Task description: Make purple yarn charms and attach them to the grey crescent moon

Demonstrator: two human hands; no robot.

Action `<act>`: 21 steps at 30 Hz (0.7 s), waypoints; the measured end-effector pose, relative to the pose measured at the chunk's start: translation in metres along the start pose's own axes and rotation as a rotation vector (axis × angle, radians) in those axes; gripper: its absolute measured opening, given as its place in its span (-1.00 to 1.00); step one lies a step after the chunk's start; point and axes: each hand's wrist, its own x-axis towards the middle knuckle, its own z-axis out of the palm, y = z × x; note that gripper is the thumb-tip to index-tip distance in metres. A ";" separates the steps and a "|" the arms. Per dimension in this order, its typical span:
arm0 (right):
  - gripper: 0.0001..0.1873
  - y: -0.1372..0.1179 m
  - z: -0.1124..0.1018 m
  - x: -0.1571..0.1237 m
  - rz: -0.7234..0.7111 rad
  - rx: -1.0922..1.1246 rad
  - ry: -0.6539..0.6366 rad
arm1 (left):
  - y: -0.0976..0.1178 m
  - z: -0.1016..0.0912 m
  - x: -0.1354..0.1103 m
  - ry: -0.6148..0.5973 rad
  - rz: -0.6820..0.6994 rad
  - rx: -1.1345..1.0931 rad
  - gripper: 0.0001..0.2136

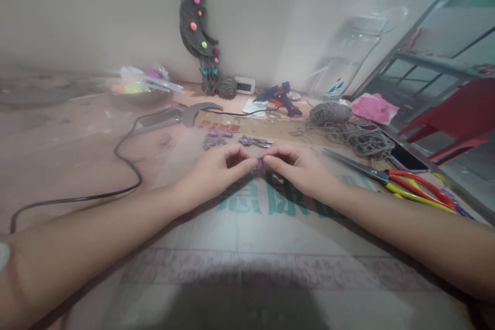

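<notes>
A small purple piece (260, 163) is pinched between my two hands above the printed cardboard sheet (240, 237). My left hand (220, 167) grips it from one side with thumb and forefinger, and my right hand (301, 165) does the same from the other. The fingertips hide most of its shape. Just beyond my hands lie several small purple and grey pieces (215, 142). Beside them is a grey-purple flower-like piece (245, 141), touching what looks like metal tweezers (263, 143).
Large scissors (381, 175), grey yarn (363, 136) and a phone (410, 159) lie to the right. A glue gun (284, 98) stands at the back near a clear jug (350, 59). A black cord (127, 162) crosses the left. A decorated grey crescent (191, 26) leans against the wall.
</notes>
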 end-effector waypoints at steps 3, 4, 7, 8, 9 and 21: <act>-0.73 0.000 -0.001 0.000 0.012 0.052 0.000 | 0.000 0.000 0.000 -0.004 -0.004 -0.014 -0.72; -0.74 -0.001 0.000 0.000 0.023 0.066 0.000 | 0.000 0.000 0.000 -0.006 -0.004 -0.011 -0.72; -0.81 -0.002 0.001 0.001 0.050 0.086 0.000 | 0.001 -0.001 0.000 -0.012 0.003 -0.010 -0.73; -0.82 -0.002 0.001 0.001 0.060 0.081 0.000 | 0.000 -0.001 0.000 -0.014 0.010 -0.013 -0.74; -0.82 -0.002 0.001 0.001 0.069 0.076 0.001 | 0.000 -0.001 0.000 -0.013 0.019 -0.012 -0.73; -0.71 0.003 0.000 0.000 0.052 0.129 -0.015 | 0.003 0.001 0.001 0.011 0.009 -0.065 -0.76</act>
